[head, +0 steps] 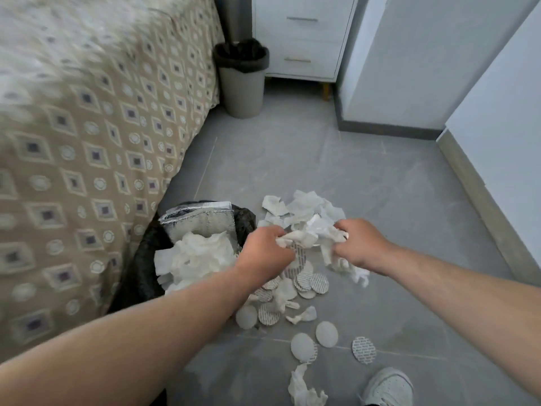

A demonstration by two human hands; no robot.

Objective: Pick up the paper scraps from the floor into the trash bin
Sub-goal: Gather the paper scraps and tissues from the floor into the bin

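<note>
Both hands, left hand (265, 253) and right hand (361, 244), are clutching crumpled paper scraps (310, 234) mid-frame; loose pieces may be slipping before reaching the trash bin (146, 259) at left.

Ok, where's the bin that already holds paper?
Head view, lower left of centre: the bin stands beside the bed, just left of the left hand, with the paper scraps on the floor to its right.

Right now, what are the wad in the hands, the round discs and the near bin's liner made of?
Wad: thin white tissue-like paper, matte; crumples softly, torn edges. Round discs: probably stiffer paper or card; flat, clean-cut, some printed with a grey pattern. Liner: black plastic film, glossy, wrinkled.
</note>
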